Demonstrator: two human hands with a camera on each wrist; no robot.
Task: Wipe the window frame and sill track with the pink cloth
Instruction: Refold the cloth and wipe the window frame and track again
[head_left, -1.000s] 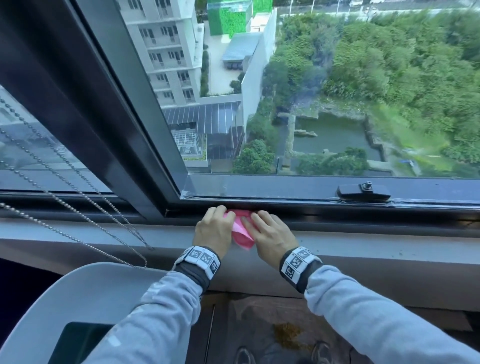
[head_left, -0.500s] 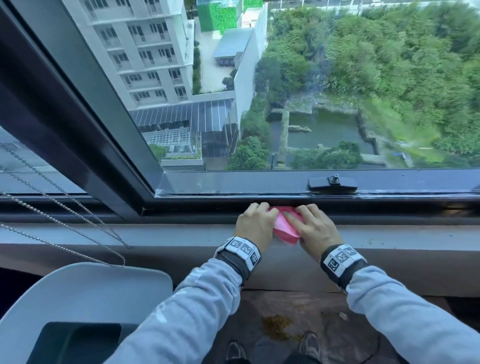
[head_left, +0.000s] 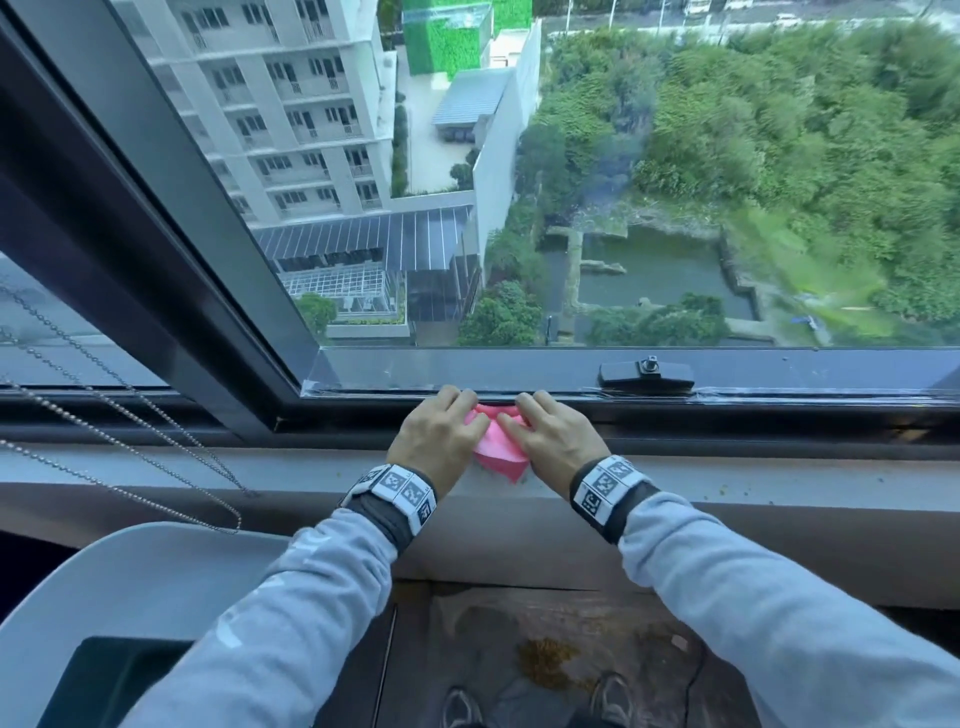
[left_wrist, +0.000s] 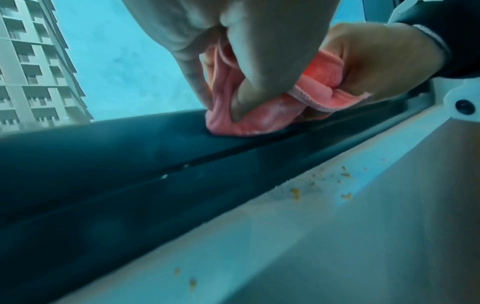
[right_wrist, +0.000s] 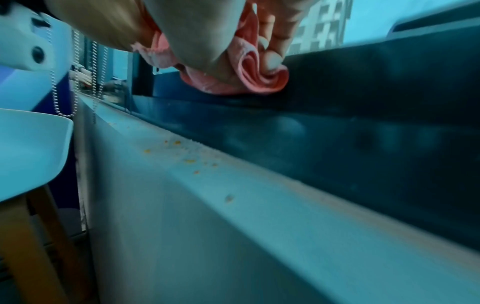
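The folded pink cloth (head_left: 497, 451) is bunched between both hands and pressed into the dark sill track (head_left: 727, 415) under the window frame (head_left: 171, 249). My left hand (head_left: 441, 426) grips the cloth's left side, fingers curled over it; the left wrist view shows its thumb (left_wrist: 249, 86) pinching the pink cloth (left_wrist: 259, 117) onto the dark track (left_wrist: 130, 148). My right hand (head_left: 550, 431) grips the right side; the right wrist view shows its fingers (right_wrist: 272, 55) tucked into the rolled cloth (right_wrist: 254, 82) on the track's edge (right_wrist: 337, 107).
A black window latch (head_left: 647, 371) sits on the lower frame to the right of the hands. Beaded blind chains (head_left: 130, 441) hang at the left over a white chair (head_left: 104, 587). Yellow crumbs (right_wrist: 189, 160) lie on the pale sill ledge (head_left: 779, 473).
Both hands have slid the cloth rightward along the sill track, nearer to the latch, and keep the same hold on it.
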